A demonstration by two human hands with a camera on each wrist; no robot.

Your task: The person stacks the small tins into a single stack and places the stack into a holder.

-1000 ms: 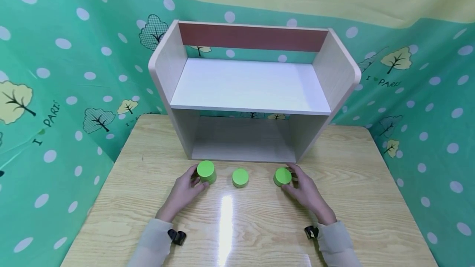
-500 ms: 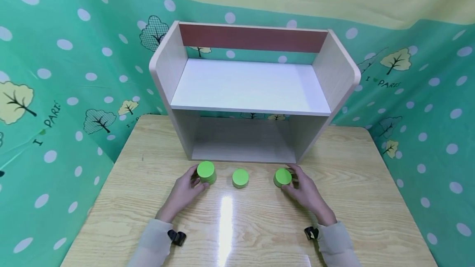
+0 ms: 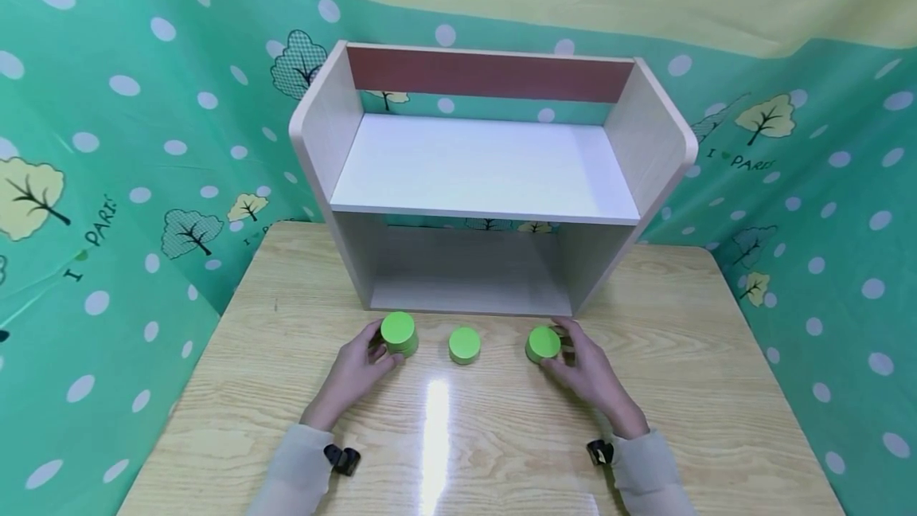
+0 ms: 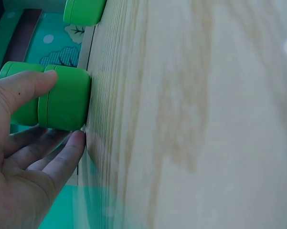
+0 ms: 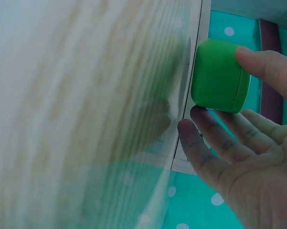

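Note:
Two small round green lidded jars stand stacked at the left, the upper jar (image 3: 398, 328) set on the lower jar (image 4: 69, 105). My left hand (image 3: 356, 369) grips this stack, thumb on the near side across the seam and fingers curved behind and beneath. A single green jar (image 3: 464, 345) stands on the table midway between my hands. To the right, another green jar (image 3: 542, 344) sits within my right hand (image 3: 591, 371). The right wrist view shows the thumb against that jar (image 5: 218, 78) near its lid and fingertips at its opposite side.
A white two-tier shelf (image 3: 480, 213) with a dark red back strip (image 3: 487, 72) stands right behind the jars. The wooden table (image 3: 501, 436) extends around it. Green patterned cloth (image 3: 107, 181) hangs at the back and both sides.
My right hand's jar has shifted very slightly left, toward the middle jar. The left hand with its stack and the middle jar stay where they were.

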